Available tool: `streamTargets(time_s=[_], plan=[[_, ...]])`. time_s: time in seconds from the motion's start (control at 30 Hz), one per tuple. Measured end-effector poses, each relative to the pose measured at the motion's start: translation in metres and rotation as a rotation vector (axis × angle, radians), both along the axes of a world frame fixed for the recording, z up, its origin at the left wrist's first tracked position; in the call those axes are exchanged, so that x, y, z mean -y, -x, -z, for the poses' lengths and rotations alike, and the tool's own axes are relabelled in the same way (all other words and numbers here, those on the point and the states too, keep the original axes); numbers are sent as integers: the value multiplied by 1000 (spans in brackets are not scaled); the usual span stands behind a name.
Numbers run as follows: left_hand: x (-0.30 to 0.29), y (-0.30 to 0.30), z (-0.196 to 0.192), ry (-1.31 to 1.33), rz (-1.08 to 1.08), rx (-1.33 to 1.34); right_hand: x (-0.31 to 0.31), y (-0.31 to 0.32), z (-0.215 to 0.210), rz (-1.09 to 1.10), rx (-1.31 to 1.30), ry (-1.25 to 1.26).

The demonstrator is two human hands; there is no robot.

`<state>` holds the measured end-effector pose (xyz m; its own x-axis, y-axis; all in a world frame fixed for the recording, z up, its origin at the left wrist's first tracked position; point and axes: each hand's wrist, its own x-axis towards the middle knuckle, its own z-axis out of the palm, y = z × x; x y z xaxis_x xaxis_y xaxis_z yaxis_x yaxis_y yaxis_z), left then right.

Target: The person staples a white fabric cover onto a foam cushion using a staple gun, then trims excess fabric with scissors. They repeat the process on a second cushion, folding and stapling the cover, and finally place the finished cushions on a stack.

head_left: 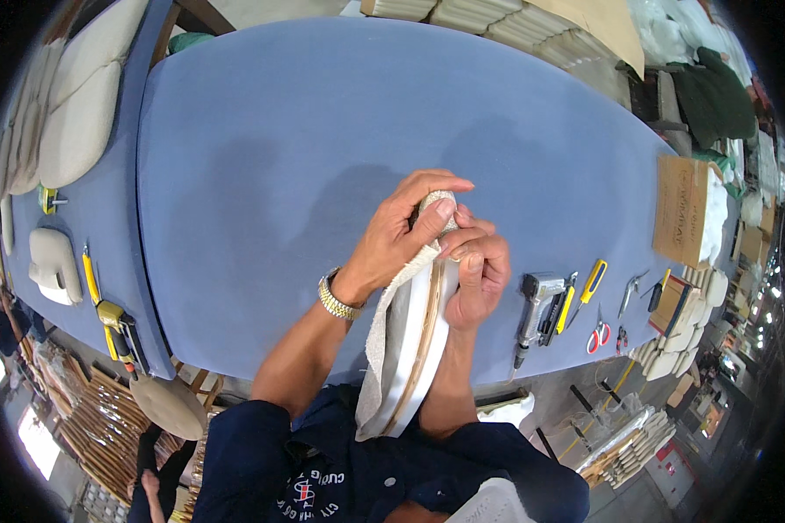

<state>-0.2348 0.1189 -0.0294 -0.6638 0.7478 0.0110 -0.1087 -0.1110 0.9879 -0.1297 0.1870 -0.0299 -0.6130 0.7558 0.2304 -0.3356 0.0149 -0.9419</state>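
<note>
Nearest the lens: one dark blue shirt [358, 471], above which both forearms are raised over one blue work table [305, 157].

Held item — one padded panel [410, 349] with a white foam face, a wooden edge strip and an off-white fabric cover, stood on end between the hands at the table's near edge, its lower end against the shirt.

Left hand [401, 231]: fingers curled closed over the panel's top end, the fabric pressed down under thumb and fingertips. One metal wristwatch [337, 301] is worn on this wrist.

Right hand [475, 279]: closed around the panel's upper right edge, fingers folded tight against the fabric just below the left hand; the two hands are touching.

Counted on the table to the right — one grey pneumatic stapler [535, 305], one yellow-handled knife [591, 283], one pair of red-handled scissors [598, 336], one pair of pliers [630, 292].

Counted on the left bench: one yellow-handled tool [90, 275], one beige cushion [54, 264].
</note>
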Motion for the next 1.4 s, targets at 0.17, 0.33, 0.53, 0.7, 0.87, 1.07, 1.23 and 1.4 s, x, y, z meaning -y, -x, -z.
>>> streamTargets(time_s=[0.17, 0.33, 0.53, 0.7, 0.87, 1.07, 1.23, 1.4], plan=[[-17, -18, -13, 108, 24, -79, -19, -26, -1, 6, -14, 29], [-23, -28, -17, 120, -12, -185, -48, -111, 5, 41, 239, 44], [-23, -33, -17, 99, 33, -233, -112, -266, 56, 252, 1243, -344], [-19, -32, -13, 77, 78, -240, -107, -275, 88, 281, 1508, -741], [-16, -30, -9, 69, 97, -249, -134, -245, 35, 189, 1179, -78], [-15, -27, -8, 56, 141, -209, -120, -140, -95, -200, 819, 149], [-14, -23, -10, 50, 159, -213, -115, -58, -156, -618, 903, -692], [-14, -22, -4, 31, 157, -206, -118, -38, -161, -729, 966, -717]])
